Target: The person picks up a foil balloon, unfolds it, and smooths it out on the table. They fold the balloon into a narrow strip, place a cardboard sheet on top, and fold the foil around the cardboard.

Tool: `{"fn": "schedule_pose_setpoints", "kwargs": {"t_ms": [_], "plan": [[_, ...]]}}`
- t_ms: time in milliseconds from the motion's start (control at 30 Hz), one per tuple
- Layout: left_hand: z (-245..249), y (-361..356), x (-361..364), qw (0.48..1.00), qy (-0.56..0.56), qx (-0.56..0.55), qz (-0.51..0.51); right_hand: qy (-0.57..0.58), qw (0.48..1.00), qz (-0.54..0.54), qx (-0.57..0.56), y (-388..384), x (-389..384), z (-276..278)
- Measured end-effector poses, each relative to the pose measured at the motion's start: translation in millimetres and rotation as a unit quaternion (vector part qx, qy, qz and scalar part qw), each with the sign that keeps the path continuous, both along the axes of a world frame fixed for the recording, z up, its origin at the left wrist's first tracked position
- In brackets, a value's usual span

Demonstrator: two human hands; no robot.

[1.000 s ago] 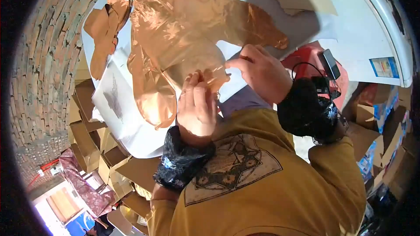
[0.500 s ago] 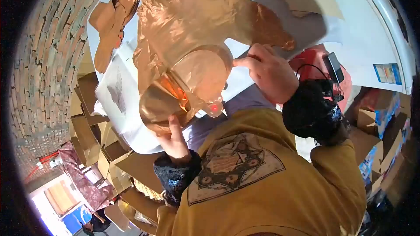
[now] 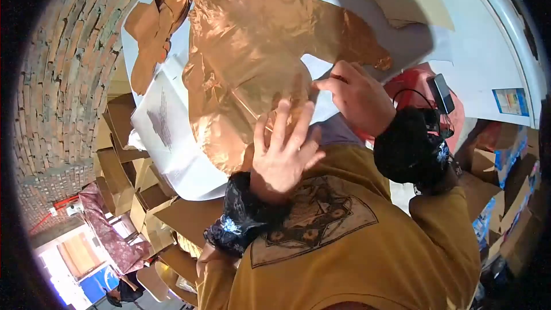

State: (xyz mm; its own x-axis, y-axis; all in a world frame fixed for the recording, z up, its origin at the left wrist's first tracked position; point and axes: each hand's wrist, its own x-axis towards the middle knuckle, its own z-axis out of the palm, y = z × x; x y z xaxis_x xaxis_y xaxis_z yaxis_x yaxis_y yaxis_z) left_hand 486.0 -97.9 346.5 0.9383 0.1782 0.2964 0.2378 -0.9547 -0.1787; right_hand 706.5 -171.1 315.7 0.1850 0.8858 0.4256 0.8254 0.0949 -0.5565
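Observation:
A flat, copper-coloured foil balloon [image 3: 247, 40] with a shiny, creased surface lies on the white table. My left hand [image 3: 281, 163] rests on its near part, fingers spread and pointing away from me. The foil under that palm is hidden. At the balloon's inner curved edge, my right hand [image 3: 359, 97] has its fingers curled, with the thumb and index finger pinching the rim. Black cuffs with blue patterns cover both wrists.
Brown foil pieces [image 3: 152, 40] lie at the table's far left, beside a printed clear plastic sheet [image 3: 163, 109]. A black device with a cable [image 3: 441, 93] and red plastic [image 3: 404, 83] are right of my right hand. Cardboard boxes [image 3: 120, 175] stand left; a person [image 3: 126, 290] is lower left.
My left hand has let go of the folded near lobe and moved right, now spread on the foil. The lobe has been laid out flat. My right hand stays at the edge.

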Motion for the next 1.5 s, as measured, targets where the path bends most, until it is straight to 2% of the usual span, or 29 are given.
{"fn": "schedule_pose_setpoints", "kwargs": {"t_ms": [167,267,400,433,567,667,933,967,1067,1100,1233,1267,1400,1433,1500], "plan": [[5,-3,0,0.998,-0.007,-0.06,0.014,0.006,1.0,0.001,-0.002,-2,-1,2],[4,-1,-9,0.999,-0.035,-0.034,0.023,0.007,1.0,0.006,-0.006,-2,1,-1],[15,-1,-22,0.995,-0.012,-0.059,0.082,0.017,1.0,0.004,-0.012,-1,0,-2],[11,1,-27,0.994,-0.048,-0.057,0.08,0.018,1.0,0.006,-0.009,0,0,-1],[19,-5,-51,0.971,-0.08,-0.084,0.21,0.013,1.0,0.008,0.009,0,0,2],[16,-13,-74,0.951,-0.052,-0.035,0.302,0.008,1.0,0.0,0.004,0,0,-1],[20,-16,-76,0.938,0.005,-0.127,0.321,0.009,1.0,0.001,0.002,-1,0,-4],[25,-18,-70,0.92,-0.026,-0.16,0.356,0.009,1.0,0.003,0.004,-1,1,-4],[41,-10,-69,0.886,0.024,-0.204,0.416,0.023,1.0,0.001,-0.013,-1,0,-3],[39,-7,-69,0.882,-0.031,-0.215,0.418,0.018,1.0,0.003,-0.011,1,1,-1],[43,23,-71,0.935,-0.089,-0.14,0.313,-0.008,1.0,0.007,-0.028,-1,1,6],[47,28,-69,0.961,-0.052,-0.101,0.252,-0.017,0.999,0.007,-0.04,-1,2,7],[21,42,-60,0.984,0.007,-0.091,0.155,0.011,1.0,0.006,-0.017,-1,1,4],[13,44,-57,0.983,0.046,-0.089,0.155,0.008,1.0,0.007,-0.007,-1,1,3],[7,47,-45,0.984,0.037,-0.111,0.132,0.001,1.0,0.005,0.015,-1,2,-1]]}}
